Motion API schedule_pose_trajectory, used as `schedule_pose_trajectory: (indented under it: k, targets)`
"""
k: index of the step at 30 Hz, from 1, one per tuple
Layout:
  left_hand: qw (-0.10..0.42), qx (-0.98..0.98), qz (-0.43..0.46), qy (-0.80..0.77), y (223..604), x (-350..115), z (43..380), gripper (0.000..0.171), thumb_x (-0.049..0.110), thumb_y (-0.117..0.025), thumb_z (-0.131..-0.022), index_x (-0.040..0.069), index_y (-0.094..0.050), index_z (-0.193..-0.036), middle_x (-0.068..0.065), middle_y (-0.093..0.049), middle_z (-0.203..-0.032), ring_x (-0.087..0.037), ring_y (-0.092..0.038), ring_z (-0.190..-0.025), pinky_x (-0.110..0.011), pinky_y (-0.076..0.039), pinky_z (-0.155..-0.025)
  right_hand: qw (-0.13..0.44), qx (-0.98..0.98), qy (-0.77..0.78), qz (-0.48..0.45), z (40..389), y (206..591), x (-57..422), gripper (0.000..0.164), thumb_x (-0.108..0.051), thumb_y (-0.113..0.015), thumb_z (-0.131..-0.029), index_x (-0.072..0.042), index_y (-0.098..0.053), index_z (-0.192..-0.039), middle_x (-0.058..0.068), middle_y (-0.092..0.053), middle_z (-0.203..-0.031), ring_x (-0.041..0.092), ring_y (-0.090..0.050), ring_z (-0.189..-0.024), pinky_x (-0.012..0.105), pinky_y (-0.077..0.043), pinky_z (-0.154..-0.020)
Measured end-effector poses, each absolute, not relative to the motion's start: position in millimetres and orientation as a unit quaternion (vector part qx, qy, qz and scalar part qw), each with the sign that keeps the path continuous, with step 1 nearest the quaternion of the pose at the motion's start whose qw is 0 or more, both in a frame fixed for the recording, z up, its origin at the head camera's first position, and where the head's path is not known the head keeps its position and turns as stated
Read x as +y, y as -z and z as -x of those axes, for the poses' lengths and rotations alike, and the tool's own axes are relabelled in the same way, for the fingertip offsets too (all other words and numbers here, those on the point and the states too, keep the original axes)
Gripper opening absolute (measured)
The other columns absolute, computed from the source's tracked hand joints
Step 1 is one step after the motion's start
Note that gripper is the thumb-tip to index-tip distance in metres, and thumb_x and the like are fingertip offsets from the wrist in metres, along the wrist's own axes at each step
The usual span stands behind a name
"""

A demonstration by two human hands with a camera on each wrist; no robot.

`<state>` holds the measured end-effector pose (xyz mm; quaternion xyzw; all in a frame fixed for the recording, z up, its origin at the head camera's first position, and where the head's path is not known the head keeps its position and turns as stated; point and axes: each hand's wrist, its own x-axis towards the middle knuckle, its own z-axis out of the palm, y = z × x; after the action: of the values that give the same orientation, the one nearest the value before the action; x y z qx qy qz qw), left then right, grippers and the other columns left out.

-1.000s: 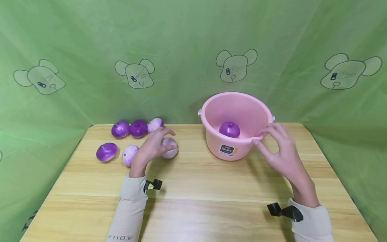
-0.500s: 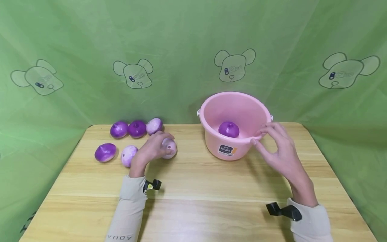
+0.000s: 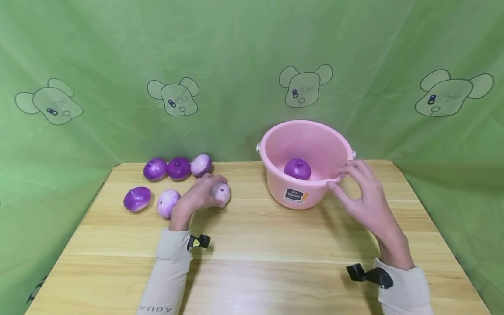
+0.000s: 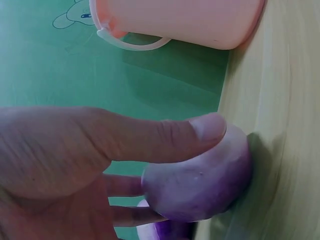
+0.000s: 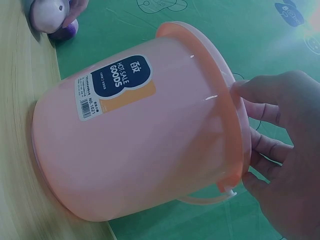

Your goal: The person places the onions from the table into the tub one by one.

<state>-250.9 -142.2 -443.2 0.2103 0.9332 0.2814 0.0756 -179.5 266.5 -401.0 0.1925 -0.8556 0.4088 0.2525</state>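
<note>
My left hand [image 3: 201,194] grips a pale purple onion [image 3: 222,193] between thumb and fingers, at the table's surface. In the left wrist view the thumb lies across the near side of this onion [image 4: 200,185], with the fingers behind it. My right hand [image 3: 364,194] pinches the rim of a pink bucket [image 3: 275,186], thumb outside and fingers over the edge. The right wrist view shows the upright bucket [image 5: 150,145] with its label and white handle. One dark purple onion [image 3: 297,169] lies inside the bucket.
Behind my left hand sit a purple onion [image 3: 155,169], a darker one [image 3: 179,168] and a pale onion [image 3: 201,165] in a row. Nearer are another purple onion [image 3: 137,199] and a pale onion [image 3: 168,203]. A green curtain [image 3: 236,65] hangs behind the wooden table [image 3: 267,271].
My left hand has closed its fingers round the pale onion, which has turned so that its dark spot shows. The right hand keeps its place on the bucket rim.
</note>
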Motion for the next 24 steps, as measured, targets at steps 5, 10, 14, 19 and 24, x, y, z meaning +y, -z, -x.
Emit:
schedule_pose_trajectory:
  k: [5, 10, 14, 19, 24]
  targets:
    - [0.076, 0.937, -0.197, -0.279, 445.6, -140.1, 251.3, 0.068, 0.002, -0.090, -0.071, 0.003, -0.062, -0.133, -0.023, -0.058, -0.135, -0.039, -0.053, -0.126, -0.058, -0.044, -0.109, 0.253, -0.855, -0.409, -0.193, 179.2, 401.1, 266.4, 0.021, 0.001, -0.080, -0.084, -0.004, -0.069, -0.101, 0.007, -0.061, -0.114, 0.011, -0.047, -0.121, 0.064, -0.033, -0.113]
    - [0.075, 0.940, -0.188, -0.275, 447.0, -139.1, 252.5, 0.067, 0.001, -0.090, -0.072, 0.003, -0.062, -0.132, -0.022, -0.057, -0.134, -0.039, -0.054, -0.125, -0.058, -0.044, -0.109, 0.253, -0.856, -0.408, -0.192, 179.2, 401.1, 266.2, 0.022, 0.002, -0.080, -0.083, -0.004, -0.070, -0.101, 0.007, -0.062, -0.115, 0.012, -0.047, -0.121, 0.064, -0.033, -0.114]
    - [0.079, 0.941, -0.182, -0.273, 447.8, -138.7, 253.3, 0.071, 0.001, -0.090, -0.071, 0.004, -0.061, -0.135, -0.022, -0.056, -0.135, -0.038, -0.054, -0.125, -0.057, -0.044, -0.109, 0.251, -0.856, -0.409, -0.191, 179.2, 400.5, 265.9, 0.022, 0.002, -0.080, -0.083, -0.005, -0.070, -0.102, 0.007, -0.062, -0.116, 0.012, -0.047, -0.122, 0.064, -0.032, -0.115]
    - [0.086, 0.941, -0.174, -0.276, 449.3, -137.7, 252.8, 0.078, -0.002, -0.091, -0.067, 0.004, -0.059, -0.138, -0.021, -0.054, -0.138, -0.038, -0.053, -0.126, -0.056, -0.044, -0.111, 0.249, -0.856, -0.411, -0.189, 178.6, 400.4, 265.9, 0.022, 0.001, -0.080, -0.084, -0.005, -0.070, -0.102, 0.007, -0.062, -0.116, 0.012, -0.047, -0.123, 0.065, -0.031, -0.115]
    - [0.086, 0.941, -0.176, -0.277, 450.0, -137.5, 252.4, 0.082, -0.004, -0.091, -0.065, 0.003, -0.058, -0.140, -0.022, -0.053, -0.141, -0.039, -0.053, -0.128, -0.056, -0.043, -0.111, 0.250, -0.856, -0.410, -0.189, 178.5, 400.7, 265.9, 0.022, 0.002, -0.080, -0.084, -0.005, -0.070, -0.102, 0.007, -0.062, -0.116, 0.011, -0.047, -0.122, 0.065, -0.031, -0.115]
